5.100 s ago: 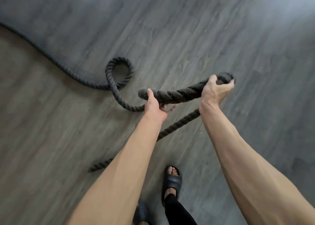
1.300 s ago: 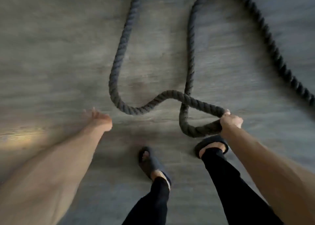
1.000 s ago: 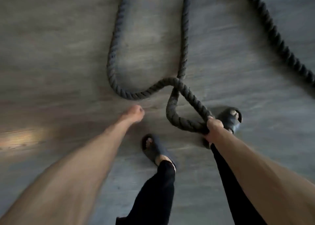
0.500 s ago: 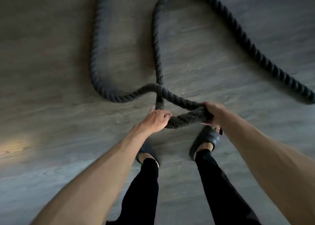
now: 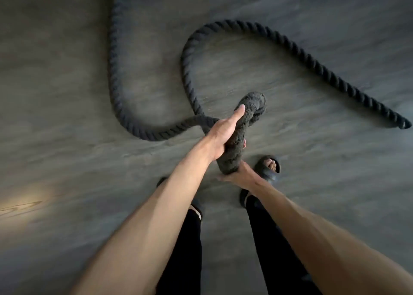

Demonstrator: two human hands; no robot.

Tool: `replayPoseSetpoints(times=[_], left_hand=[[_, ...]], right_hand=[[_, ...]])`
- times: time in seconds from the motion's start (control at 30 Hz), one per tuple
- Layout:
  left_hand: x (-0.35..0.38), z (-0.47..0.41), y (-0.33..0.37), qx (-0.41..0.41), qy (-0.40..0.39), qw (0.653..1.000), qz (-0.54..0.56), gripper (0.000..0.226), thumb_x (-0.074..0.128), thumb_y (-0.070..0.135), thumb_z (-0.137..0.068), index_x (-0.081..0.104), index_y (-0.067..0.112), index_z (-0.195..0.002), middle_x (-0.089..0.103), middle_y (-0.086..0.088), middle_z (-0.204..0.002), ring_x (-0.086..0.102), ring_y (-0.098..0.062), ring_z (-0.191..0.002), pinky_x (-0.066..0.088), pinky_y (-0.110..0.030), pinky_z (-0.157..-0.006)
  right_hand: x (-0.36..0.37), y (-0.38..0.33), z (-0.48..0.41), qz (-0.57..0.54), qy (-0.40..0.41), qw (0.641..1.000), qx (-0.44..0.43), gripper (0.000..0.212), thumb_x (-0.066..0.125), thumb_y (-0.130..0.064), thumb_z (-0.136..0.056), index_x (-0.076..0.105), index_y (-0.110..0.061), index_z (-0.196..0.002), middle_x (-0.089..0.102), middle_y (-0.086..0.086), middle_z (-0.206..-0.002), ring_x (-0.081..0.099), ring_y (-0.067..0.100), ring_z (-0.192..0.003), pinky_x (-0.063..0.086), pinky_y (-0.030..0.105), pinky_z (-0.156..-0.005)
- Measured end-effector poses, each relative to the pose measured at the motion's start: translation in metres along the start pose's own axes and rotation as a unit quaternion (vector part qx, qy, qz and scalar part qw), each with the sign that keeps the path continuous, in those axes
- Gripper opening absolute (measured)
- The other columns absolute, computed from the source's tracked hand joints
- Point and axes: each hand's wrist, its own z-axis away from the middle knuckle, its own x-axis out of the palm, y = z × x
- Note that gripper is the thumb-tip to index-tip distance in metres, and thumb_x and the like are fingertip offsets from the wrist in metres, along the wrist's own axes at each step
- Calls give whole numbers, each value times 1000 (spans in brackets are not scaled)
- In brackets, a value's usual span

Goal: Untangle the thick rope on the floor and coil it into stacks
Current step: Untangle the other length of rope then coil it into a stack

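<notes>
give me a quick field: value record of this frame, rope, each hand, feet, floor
rope: thick dark twisted rope; one folded bend lifted, the rest in curves on the floor
left hand: left hand wrapped round the lifted bend, thumb along it
right hand: right hand gripping the lower part of the same bend from beneath
rope end: visible end lying on the floor at far right
feet: dark slides, black trousers
floor: grey wood-grain floor
coiled stack: none visible yet
</notes>
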Motion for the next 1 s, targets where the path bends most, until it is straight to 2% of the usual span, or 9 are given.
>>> replayPoseSetpoints(times=[0.2, 0.33, 0.4, 0.53, 0.63, 0.7, 0.77, 0.87, 1.0], left_hand=[[2, -12, 43, -2, 57, 994, 95, 44, 39, 44, -102, 59, 9, -85, 66, -13, -67, 63, -23, -51, 50, -26, -47], [-11, -20, 11, 117, 143, 978, -97, 26, 45, 13, -100, 68, 6, -89, 72, 2, -69, 67, -4, -65, 49, -27, -72], [-24, -20, -19, 79, 120, 966, -216, 54, 45, 49, -96, 74, 4, -102, 73, -8, -101, 67, -18, -96, 45, -33, -96], [-35, -16, -43, 40, 91, 956, -276, 96, 21, 84, -78, 77, 6, -74, 74, -17, -76, 72, -26, -78, 50, -41, -95], [-18, 13, -4, 11, 127, 942, -311, 84, 18, 61, -95, 66, -6, -112, 60, -35, -119, 59, -38, -116, 43, -38, -101], [-5, 22, 25, 3, 110, 924, -366, 66, 13, 40, -105, 52, -7, -130, 47, -32, -139, 47, -36, -131, 36, -36, -104], [12, 25, 55, -15, 75, 921, -381, 67, 8, 41, -105, 43, -3, -141, 38, -27, -148, 41, -34, -137, 32, -38, -111], [40, 24, 82, -5, 48, 902, -428, 63, 10, 45, -105, 25, 5, -152, 20, -15, -160, 24, -28, -147, 19, -39, -118], [52, 12, 91, 6, 38, 919, -393, 66, 28, 51, -102, 34, 3, -148, 33, -16, -155, 38, -31, -139, 31, -41, -114]], right_hand=[[-16, -36, 15, -58, 60, 996, -31, 51, 80, -55, -75, 73, -9, -96, 74, 1, -87, 65, 11, -78, 48, 23, -64], [-64, -94, -1, -204, 217, 954, 30, 97, 62, -92, -57, 73, -4, -96, 74, 8, -92, 70, 18, -86, 57, 37, -80], [-91, -113, -8, -268, 236, 931, 75, 124, 49, -102, -47, 68, 0, -114, 72, 14, -108, 70, 31, -99, 57, 49, -90], [-114, -116, -4, -338, 225, 909, 93, 102, 40, -92, -73, 62, -4, -120, 71, 15, -110, 71, 34, -96, 61, 51, -80], [-96, -95, 13, -449, 198, 870, 47, 73, 27, -69, -98, 58, -6, -117, 74, 18, -102, 75, 34, -88, 62, 51, -77], [-70, -68, 23, -391, 181, 902, 10, 54, 30, -48, -104, 51, -7, -132, 73, 18, -108, 74, 33, -94, 61, 48, -79], [-37, -45, 37, -188, 96, 977, -31, 53, 49, -33, -92, 44, -18, -143, 64, 11, -132, 67, 25, -110, 58, 38, -80], [9, -53, 57, 11, -34, 996, -85, 70, 70, -29, -86, 39, -16, -148, 46, -9, -137, 47, 10, -125, 42, 27, -103], [25, -100, 60, -155, 18, 978, -138, 51, 62, -49, -61, 67, -17, -100, 70, -6, -101, 65, 5, -95, 54, 23, -84]])
